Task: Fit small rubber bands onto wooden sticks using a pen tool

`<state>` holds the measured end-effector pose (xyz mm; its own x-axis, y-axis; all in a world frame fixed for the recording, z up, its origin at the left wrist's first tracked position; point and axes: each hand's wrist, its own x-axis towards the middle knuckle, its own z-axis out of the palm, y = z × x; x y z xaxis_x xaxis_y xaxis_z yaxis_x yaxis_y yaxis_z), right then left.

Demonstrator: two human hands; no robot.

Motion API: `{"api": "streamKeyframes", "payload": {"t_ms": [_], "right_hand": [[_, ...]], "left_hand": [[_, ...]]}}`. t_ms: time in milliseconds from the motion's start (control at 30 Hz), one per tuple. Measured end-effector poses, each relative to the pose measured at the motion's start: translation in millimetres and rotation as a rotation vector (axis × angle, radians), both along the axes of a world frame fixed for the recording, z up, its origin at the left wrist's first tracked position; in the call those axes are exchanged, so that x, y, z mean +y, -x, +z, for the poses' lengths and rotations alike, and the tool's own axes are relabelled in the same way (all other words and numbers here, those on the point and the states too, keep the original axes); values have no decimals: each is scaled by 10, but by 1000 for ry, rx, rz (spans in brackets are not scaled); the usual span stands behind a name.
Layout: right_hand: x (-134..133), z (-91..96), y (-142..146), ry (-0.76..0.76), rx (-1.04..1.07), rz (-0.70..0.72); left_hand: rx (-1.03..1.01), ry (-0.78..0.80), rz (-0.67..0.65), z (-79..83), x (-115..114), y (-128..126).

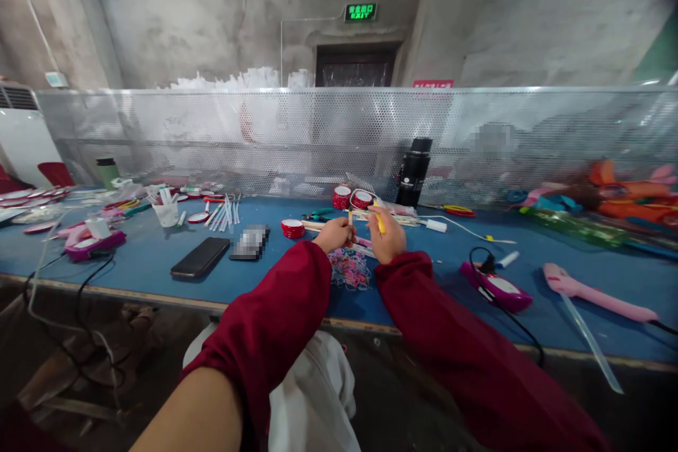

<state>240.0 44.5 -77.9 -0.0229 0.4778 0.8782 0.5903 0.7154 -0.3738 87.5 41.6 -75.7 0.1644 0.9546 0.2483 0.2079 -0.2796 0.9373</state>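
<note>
My left hand is closed, thumb and fingers pinching a short, thin pale stick that points upward. To its right, my right hand wraps round a slim yellow tool; its exact kind does not show. The two hands are a little apart above the blue table. Just below them lies a loose pile of pink and blue rubber bands. Thin sticks are bunched behind my right hand. A red-edged stack of round discs stands left of my left hand.
Two dark phones lie to the left, near a white cup of sticks. A black thermos stands at the back by the perforated metal screen. On the right are a purple power strip and a pink glue gun.
</note>
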Motion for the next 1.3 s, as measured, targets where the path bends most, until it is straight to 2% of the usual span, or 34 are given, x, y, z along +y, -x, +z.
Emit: {"api": "streamKeyframes", "payload": {"t_ms": [100,200,300,433,867,1200,1300], "right_hand": [[46,-59,0,112,22,-12],[72,-100,3,154,-21,-25],[83,-122,16,121,-90,-45],[102,-143,44,98,-79,-110],[11,-81,79,55,-37,61],[33,-61,62,-19,-22,-14],[12,-42,50,-5,-16,23]], "left_hand": [[25,-19,-5,4,14,11],[45,-22,-9,15,11,20],[64,-9,-11,34,-16,16],[81,0,-1,63,-39,6],[81,52,18,26,21,36],[29,72,51,4,31,37],[12,67,46,16,10,24]]}}
